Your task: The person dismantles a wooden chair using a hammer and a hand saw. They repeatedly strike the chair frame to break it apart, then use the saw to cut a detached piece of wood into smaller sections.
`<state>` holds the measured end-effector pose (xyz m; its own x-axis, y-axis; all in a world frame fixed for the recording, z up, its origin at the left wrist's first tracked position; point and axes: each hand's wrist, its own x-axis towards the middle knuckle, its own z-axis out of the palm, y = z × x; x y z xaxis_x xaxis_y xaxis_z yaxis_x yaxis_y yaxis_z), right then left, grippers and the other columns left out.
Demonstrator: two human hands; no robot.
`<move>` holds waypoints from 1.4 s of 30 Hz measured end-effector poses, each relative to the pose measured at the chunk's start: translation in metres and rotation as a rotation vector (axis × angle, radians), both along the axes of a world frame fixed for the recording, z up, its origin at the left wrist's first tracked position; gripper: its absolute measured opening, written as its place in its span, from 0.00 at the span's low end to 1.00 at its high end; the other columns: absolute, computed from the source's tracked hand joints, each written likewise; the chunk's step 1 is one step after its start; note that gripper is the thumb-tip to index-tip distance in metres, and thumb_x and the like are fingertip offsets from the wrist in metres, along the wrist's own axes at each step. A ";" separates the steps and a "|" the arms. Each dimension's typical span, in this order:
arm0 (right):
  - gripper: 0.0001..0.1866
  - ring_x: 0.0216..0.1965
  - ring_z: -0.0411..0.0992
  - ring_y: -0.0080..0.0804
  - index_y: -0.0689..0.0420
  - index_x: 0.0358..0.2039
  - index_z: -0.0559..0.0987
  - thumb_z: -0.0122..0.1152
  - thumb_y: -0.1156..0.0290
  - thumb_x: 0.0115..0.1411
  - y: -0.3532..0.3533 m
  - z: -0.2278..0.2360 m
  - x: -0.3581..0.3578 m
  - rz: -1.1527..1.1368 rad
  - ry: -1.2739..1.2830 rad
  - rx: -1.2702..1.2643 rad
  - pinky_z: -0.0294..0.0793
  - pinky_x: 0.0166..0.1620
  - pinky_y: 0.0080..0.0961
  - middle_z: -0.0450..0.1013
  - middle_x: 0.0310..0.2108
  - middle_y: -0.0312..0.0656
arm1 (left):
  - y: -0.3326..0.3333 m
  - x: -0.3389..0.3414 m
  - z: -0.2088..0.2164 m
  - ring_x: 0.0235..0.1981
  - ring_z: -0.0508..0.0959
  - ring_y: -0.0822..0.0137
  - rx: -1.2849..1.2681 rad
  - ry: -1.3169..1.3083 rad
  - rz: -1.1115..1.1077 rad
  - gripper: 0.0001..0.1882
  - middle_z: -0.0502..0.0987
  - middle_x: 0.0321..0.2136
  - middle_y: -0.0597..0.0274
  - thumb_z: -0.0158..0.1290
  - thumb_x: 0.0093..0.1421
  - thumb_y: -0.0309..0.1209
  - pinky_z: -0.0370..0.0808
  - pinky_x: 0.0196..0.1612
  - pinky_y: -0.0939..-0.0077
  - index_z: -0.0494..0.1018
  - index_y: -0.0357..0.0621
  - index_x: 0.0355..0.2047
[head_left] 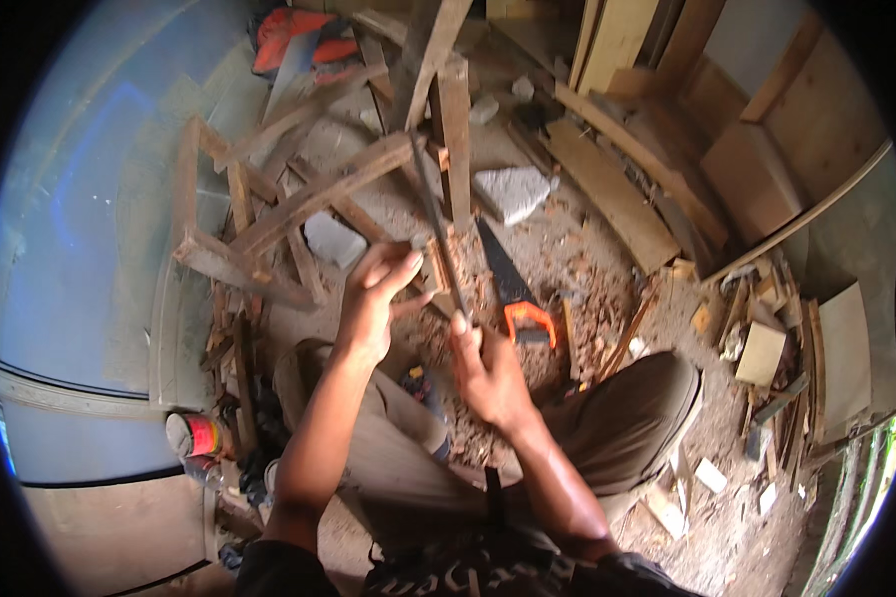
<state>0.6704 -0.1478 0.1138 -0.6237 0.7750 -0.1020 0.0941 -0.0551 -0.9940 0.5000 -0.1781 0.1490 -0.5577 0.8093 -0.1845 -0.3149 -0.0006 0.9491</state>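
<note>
My right hand (491, 376) is closed round the near end of a long, thin, dark bar (436, 214), its thumb lying along it. The bar slants away up to the wooden frame; I cannot tell whether it is a file or a plain strip. My left hand (373, 303) is left of the bar, fingers apart and bent. Its fingertips come close to a short pale piece of wood (436, 269) beside the bar; whether they touch is unclear. Right of the bar, a handsaw (508, 274) with an orange and black handle lies on the floor.
A frame of wooden bars (319, 204) stands ahead on the left, beside an upright post (454, 139). A pale broken block (513, 192) lies beyond the saw. Wood chips litter the floor. Boards (612, 189) and scraps lie at right; a red-labelled can (194, 435) is at left.
</note>
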 end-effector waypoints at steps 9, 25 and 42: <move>0.28 0.16 0.62 0.16 0.62 0.34 0.71 0.47 0.45 0.71 -0.021 0.017 0.006 -0.093 0.144 0.137 0.59 0.18 0.19 0.64 0.17 0.30 | 0.002 0.009 0.003 0.46 0.77 0.71 -0.022 0.091 0.073 0.19 0.78 0.43 0.66 0.61 0.62 0.40 0.79 0.48 0.65 0.76 0.43 0.49; 0.28 0.20 0.73 0.36 0.66 0.28 0.73 0.52 0.49 0.70 -0.011 -0.007 -0.009 -0.006 -0.109 -0.032 0.72 0.28 0.39 0.72 0.17 0.49 | -0.005 -0.008 0.007 0.49 0.77 0.71 -0.019 0.008 0.111 0.20 0.77 0.49 0.63 0.58 0.65 0.38 0.80 0.47 0.66 0.73 0.41 0.53; 0.31 0.13 0.57 0.19 0.61 0.33 0.70 0.40 0.41 0.72 -0.006 -0.017 -0.008 0.182 0.150 -0.564 0.59 0.18 0.20 0.59 0.14 0.31 | -0.011 -0.009 0.001 0.55 0.74 0.66 0.004 0.196 0.083 0.23 0.75 0.52 0.63 0.56 0.66 0.36 0.75 0.56 0.48 0.68 0.41 0.58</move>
